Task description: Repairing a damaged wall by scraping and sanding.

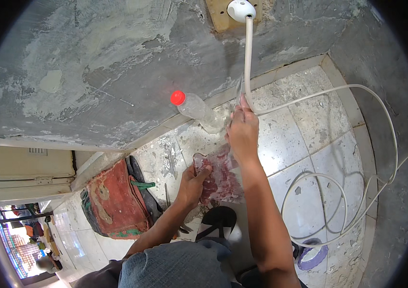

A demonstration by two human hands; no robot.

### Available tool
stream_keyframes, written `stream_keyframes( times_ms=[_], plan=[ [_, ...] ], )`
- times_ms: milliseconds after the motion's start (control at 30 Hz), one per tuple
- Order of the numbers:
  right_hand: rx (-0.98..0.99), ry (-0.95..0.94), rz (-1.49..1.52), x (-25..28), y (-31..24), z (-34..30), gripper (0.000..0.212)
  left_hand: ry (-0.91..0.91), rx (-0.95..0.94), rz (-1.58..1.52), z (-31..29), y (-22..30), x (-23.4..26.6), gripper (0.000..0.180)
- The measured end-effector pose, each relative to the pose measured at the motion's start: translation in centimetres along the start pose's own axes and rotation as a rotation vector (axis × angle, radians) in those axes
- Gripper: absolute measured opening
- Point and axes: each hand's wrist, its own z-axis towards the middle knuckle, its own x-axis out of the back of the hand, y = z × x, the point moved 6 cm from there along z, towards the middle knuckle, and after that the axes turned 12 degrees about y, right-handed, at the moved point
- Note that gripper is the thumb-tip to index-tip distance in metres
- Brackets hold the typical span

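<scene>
My left hand (193, 186) grips the edge of a dark red flat board (221, 180), smeared with whitish putty, its thumb on top. My right hand (243, 132) reaches past the board toward the foot of the grey wall, closed round a putty knife (240, 91). The knife's thin blade shows almost edge-on and its handle is hidden in the hand. Beside those fingers a white cable (248, 57) drops from a round white fitting (241, 10) on the wall. Left of the right hand stands a clear plastic bottle (198, 109) with a red cap.
A worn red bag (117, 201) with a green strap lies on the tiled floor to my left. Loops of white cable (309, 175) spread over the right side, near a purple-rimmed round item (313, 257). A black sandal (217, 218) shows below the board. Patchy grey walls (117, 72) rise ahead.
</scene>
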Motion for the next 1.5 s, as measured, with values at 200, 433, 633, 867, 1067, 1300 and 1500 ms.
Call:
stream_keyframes(
  times_ms=[200,433,633,867,1067,1300,1500],
  plan=[
    [-0.091,-0.142,0.057,-0.6,-0.5,-1.1,0.039,-0.039,-0.026,-0.003,-0.3,0.1,-0.1,0.017],
    [-0.288,-0.308,0.238,0.3,-3.1,-3.7,0.042,-0.016,-0.04,0.014,-0.7,0.5,0.1,0.019],
    [-0.501,-0.48,0.685,0.1,-5.8,-6.0,0.038,-0.022,-0.04,0.033,-1.0,1.0,0.1,0.018],
    [-0.536,-0.406,0.618,-1.3,-7.3,-4.9,0.042,-0.093,-0.118,-0.046,-1.1,0.7,-0.7,0.018],
    [-0.665,-0.461,0.607,-1.4,-12.6,-4.0,0.049,-0.104,-0.066,-0.046,-1.0,0.6,-0.3,0.02],
    [-0.683,-0.375,0.57,-1.0,-14.7,-5.8,0.03,-0.103,-0.109,-0.136,-1.4,0.8,-1.3,0.02],
    [-0.706,-0.303,0.603,-0.7,-11.6,-5.1,0.026,-0.145,-0.131,-0.156,-1.7,0.6,-2.1,0.018]
  ],
)
